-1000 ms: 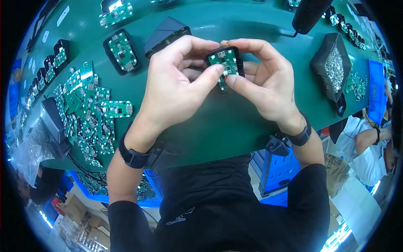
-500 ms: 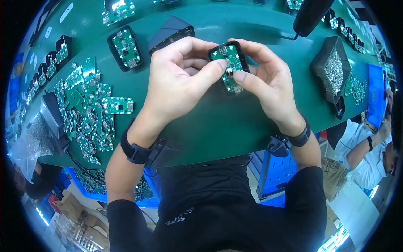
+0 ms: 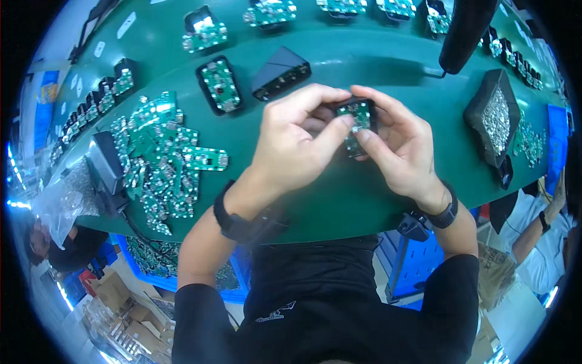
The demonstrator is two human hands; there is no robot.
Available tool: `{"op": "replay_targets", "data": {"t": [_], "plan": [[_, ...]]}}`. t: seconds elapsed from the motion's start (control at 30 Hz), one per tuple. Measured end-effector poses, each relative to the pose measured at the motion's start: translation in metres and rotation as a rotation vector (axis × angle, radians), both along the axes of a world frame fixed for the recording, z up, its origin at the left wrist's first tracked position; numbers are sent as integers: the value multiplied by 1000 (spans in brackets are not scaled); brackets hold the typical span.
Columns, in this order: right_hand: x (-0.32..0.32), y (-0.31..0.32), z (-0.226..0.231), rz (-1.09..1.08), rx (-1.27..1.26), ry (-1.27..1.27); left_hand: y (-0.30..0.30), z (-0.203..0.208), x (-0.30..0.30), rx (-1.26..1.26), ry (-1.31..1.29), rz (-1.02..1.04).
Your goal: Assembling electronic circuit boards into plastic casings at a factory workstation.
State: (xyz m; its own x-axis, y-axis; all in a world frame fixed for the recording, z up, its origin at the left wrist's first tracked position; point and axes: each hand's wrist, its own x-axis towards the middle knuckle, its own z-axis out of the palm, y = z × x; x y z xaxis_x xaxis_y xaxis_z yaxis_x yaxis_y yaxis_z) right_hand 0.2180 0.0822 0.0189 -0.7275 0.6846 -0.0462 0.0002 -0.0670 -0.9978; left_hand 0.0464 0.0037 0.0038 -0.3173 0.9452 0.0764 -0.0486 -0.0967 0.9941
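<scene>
Between my two hands is a small black case with a green circuit board (image 3: 357, 110) seated in it, board side up. My left hand (image 3: 294, 145) grips its left side, the thumb pressed on the board. From the right, my right hand (image 3: 405, 148) closes round the case, its thumb also on the board near the lower end. My fingers hide part of the case's edges. Just beyond my left hand stands a dark wedge-shaped block (image 3: 282, 71). Left of that block, another black case with a circuit board (image 3: 219, 85) lies on the green table (image 3: 267, 209).
Loose circuit boards (image 3: 160, 161) are heaped at the left. A black diamond-shaped tray (image 3: 478, 115) of small metal parts stands at the right, near a dark hanging tool (image 3: 465, 39). More cased boards (image 3: 270, 12) line the far side. A co-worker's arm (image 3: 530, 242) shows at the right.
The view has shifted, so the table's things sit farther right and lower, and more cased boards show at the far side. Both hands still hold the case, thumbs on the board.
</scene>
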Motion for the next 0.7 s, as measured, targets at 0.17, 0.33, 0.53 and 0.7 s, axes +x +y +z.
{"op": "replay_targets", "data": {"t": [0.17, 0.33, 0.53, 0.7], "plan": [[2, 11, -9, -176, 61, 88, -1, 34, -14, 259, 829, 178], [2, 18, -1, -246, 516, -102, 4, 57, -33, 14, 1538, -180], [2, 22, -9, -261, 657, -7, 11, 52, -62, 18, 1599, -307], [-2, 23, -5, -278, 782, -120, 15, 61, -78, -40, 1272, -219]]}}
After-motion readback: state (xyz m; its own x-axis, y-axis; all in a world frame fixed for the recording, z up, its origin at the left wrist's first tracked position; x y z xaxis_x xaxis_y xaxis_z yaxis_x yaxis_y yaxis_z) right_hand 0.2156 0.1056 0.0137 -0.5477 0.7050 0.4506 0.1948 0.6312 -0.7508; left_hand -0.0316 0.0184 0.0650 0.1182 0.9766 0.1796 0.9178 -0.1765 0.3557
